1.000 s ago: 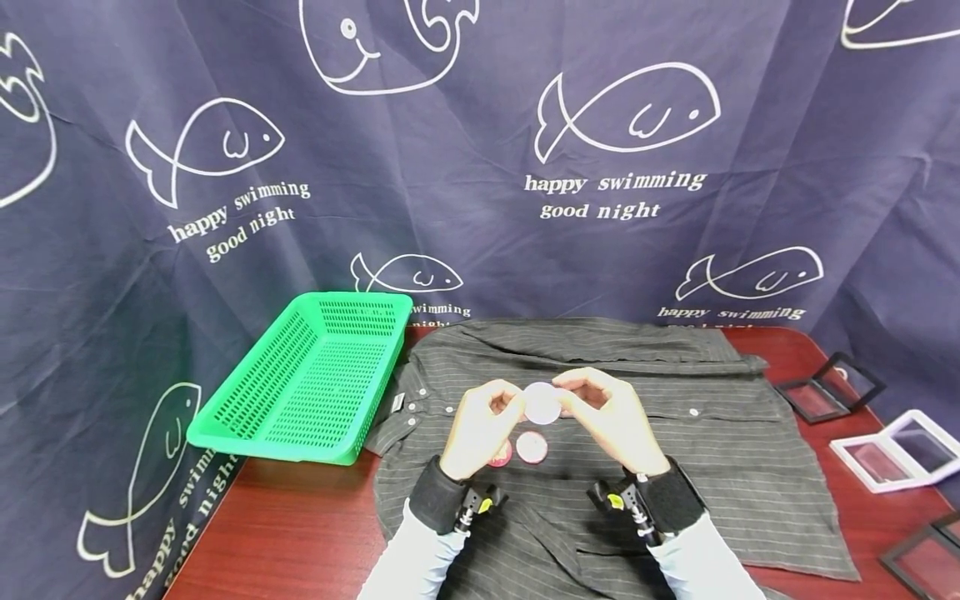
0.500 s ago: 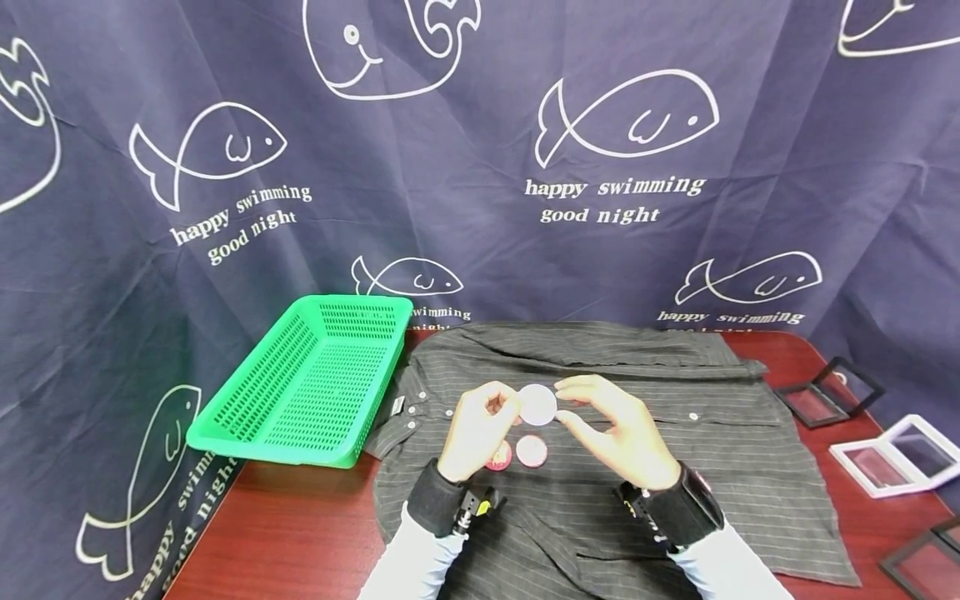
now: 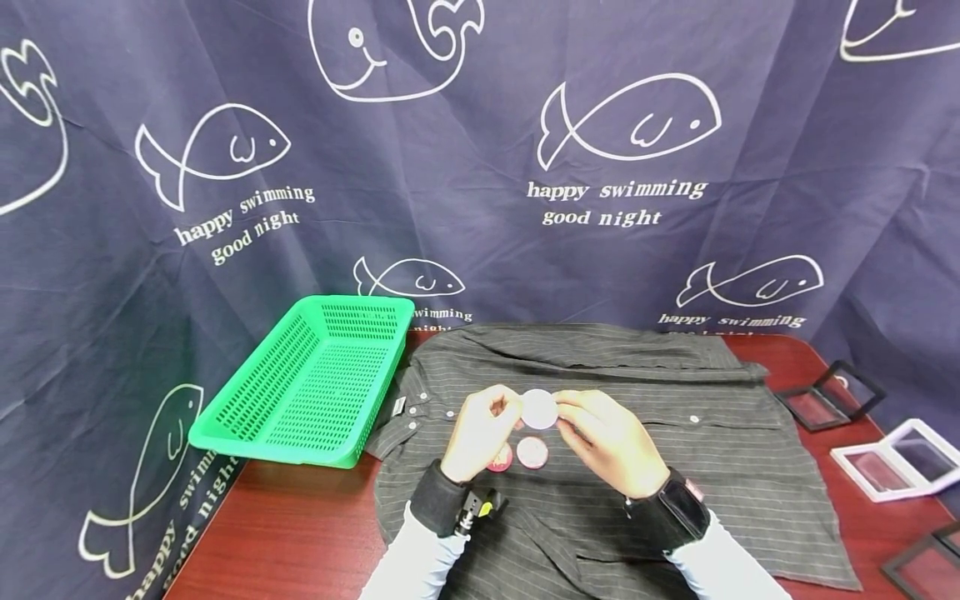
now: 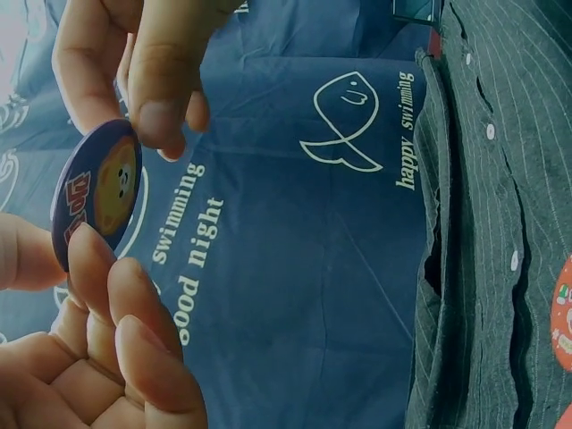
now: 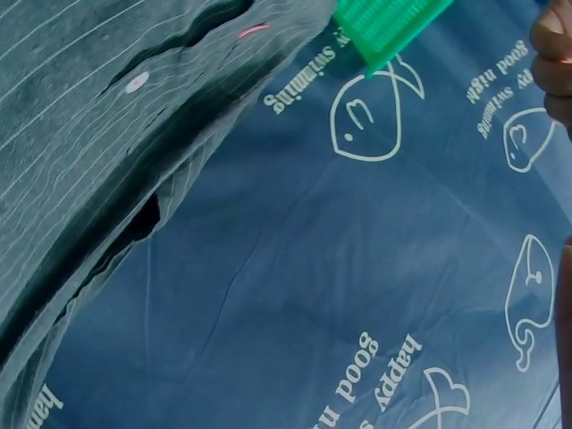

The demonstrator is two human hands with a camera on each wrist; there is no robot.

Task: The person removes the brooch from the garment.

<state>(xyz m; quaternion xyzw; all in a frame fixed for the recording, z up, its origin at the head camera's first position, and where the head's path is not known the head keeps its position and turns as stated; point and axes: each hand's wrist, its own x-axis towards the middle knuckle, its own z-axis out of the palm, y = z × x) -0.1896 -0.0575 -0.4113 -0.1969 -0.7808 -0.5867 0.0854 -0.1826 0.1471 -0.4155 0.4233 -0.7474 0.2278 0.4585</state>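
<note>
A round purple-rimmed button badge (image 4: 100, 188) with a yellow cartoon figure is held up above a dark striped shirt (image 3: 720, 467); its near side looks pale in the head view. My left hand (image 3: 480, 429) pinches the badge's left edge between thumb and fingertips. On the opposite edge, my right hand (image 3: 611, 442) pinches the rim, thumb and fingers (image 4: 161, 116) showing in the left wrist view. Two more badges lie on the shirt below: a pinkish one (image 3: 532, 452) and a red one (image 3: 501, 457) partly covered by my left hand. The right wrist view leaves the held badge out.
A green slotted basket (image 3: 352, 450) stands at left on the red-brown table (image 3: 300, 517). Along the right edge lie open hinged see-through frames: a black one (image 3: 813, 408), a white one (image 3: 881, 467) and another dark one (image 3: 926, 558). A printed fish curtain (image 3: 480, 208) hangs behind.
My right hand lets go of the badge's right edge, draws back a little with fingers spread, then comes back to that edge. My left hand keeps its pinch almost in place.
</note>
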